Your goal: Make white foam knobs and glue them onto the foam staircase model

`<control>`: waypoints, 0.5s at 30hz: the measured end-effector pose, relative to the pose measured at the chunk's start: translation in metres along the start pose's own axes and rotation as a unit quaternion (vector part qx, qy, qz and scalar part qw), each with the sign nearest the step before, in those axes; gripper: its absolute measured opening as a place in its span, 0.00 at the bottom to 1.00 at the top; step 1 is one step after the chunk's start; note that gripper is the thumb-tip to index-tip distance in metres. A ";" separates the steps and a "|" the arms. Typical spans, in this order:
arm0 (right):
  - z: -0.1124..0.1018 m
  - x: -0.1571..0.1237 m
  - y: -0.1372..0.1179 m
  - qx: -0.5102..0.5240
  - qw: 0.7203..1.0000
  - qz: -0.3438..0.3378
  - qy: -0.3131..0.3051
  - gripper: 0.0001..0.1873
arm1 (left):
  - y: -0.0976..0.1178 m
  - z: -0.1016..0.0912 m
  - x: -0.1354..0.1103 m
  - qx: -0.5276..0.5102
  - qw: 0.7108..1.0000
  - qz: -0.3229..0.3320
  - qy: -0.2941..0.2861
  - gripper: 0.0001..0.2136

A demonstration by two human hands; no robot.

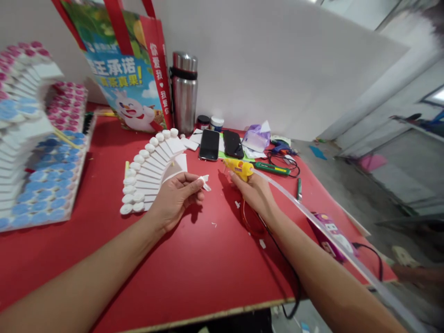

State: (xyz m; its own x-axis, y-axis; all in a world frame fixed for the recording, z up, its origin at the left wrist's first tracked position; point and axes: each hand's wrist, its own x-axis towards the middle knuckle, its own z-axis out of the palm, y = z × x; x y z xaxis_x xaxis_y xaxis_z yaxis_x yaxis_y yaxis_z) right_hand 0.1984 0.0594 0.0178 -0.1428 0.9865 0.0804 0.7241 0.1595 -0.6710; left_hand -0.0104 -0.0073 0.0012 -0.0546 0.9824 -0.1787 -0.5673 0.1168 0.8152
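Note:
Between thumb and fingertips, my left hand (178, 196) pinches a small white piece (205, 182) with pointed flaps; its exact kind is unclear. My right hand (255, 192) is wrapped round a yellow hot glue gun (239, 168), its nozzle pointing left toward the white piece but apart from it. A long translucent glue stick (298, 203) runs out of the gun's back over my right forearm. Just beyond my left hand lies a fan-shaped row of white strips (152, 167) with round white rolled ends, partly hidden by that hand.
Stacked pink and blue rolled pieces (45, 185) fill the left side. Along the wall stand a printed bag (128, 78) and a steel flask (185, 95). Phones (209, 144), a green-handled tool (272, 168) and a purple box (329, 236) lie on the red table (194, 277); the gun's cord hangs over its front edge.

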 end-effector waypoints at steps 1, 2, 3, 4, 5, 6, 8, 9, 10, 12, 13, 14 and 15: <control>-0.002 -0.002 0.001 -0.003 1.000 -0.008 0.002 0.28 | 0.000 0.000 0.000 0.000 1.000 -0.001 0.001 0.19; -0.005 -0.005 0.002 -0.003 1.000 -0.013 0.004 0.27 | 0.000 0.000 0.000 -0.001 1.000 -0.001 0.001 0.19; -0.008 -0.007 0.005 -0.002 1.000 -0.015 0.005 0.27 | 0.000 -0.001 0.000 -0.001 1.000 -0.002 0.000 0.19; -0.011 -0.009 0.010 -0.004 1.000 -0.011 0.007 0.27 | 0.000 0.000 0.000 -0.001 1.000 -0.003 -0.001 0.19; -0.014 -0.011 0.015 -0.005 1.000 -0.003 0.013 0.27 | 0.000 0.000 -0.001 -0.001 1.000 -0.003 -0.003 0.19; -0.017 -0.011 0.021 -0.004 1.000 0.007 0.024 0.27 | 0.001 0.000 -0.001 0.000 1.000 -0.004 -0.004 0.19; -0.022 -0.011 0.033 0.016 0.998 0.026 0.051 0.27 | 0.002 0.000 -0.001 0.000 1.000 -0.006 -0.007 0.19; -0.025 -0.010 0.038 0.038 0.997 0.032 0.064 0.26 | 0.002 0.000 -0.002 0.000 1.000 -0.008 -0.009 0.19; -0.026 -0.008 0.042 0.064 0.995 0.036 0.073 0.26 | 0.002 0.001 -0.002 0.000 1.000 -0.009 -0.010 0.19; -0.028 -0.004 0.045 0.111 0.990 0.039 0.079 0.25 | 0.002 0.001 -0.002 0.000 1.000 -0.009 -0.012 0.19; -0.027 -0.002 0.044 0.124 0.989 0.040 0.076 0.25 | 0.002 0.001 -0.002 0.000 1.000 -0.009 -0.012 0.19; -0.025 -0.001 0.041 0.129 0.988 0.040 0.069 0.25 | 0.002 0.001 -0.002 -0.001 1.000 -0.009 -0.012 0.19; -0.021 0.000 0.037 0.128 0.989 0.038 0.057 0.25 | 0.001 0.001 -0.002 -0.001 1.000 -0.009 -0.010 0.19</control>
State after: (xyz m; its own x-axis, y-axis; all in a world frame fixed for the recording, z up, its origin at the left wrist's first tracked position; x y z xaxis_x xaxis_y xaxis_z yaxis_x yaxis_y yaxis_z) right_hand 0.2399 0.0665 0.0086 -0.0063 0.9954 0.0958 0.5328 0.0844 -0.8420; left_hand -0.0106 -0.0089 0.0030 -0.0282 0.9829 -0.1821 -0.5698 0.1339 0.8108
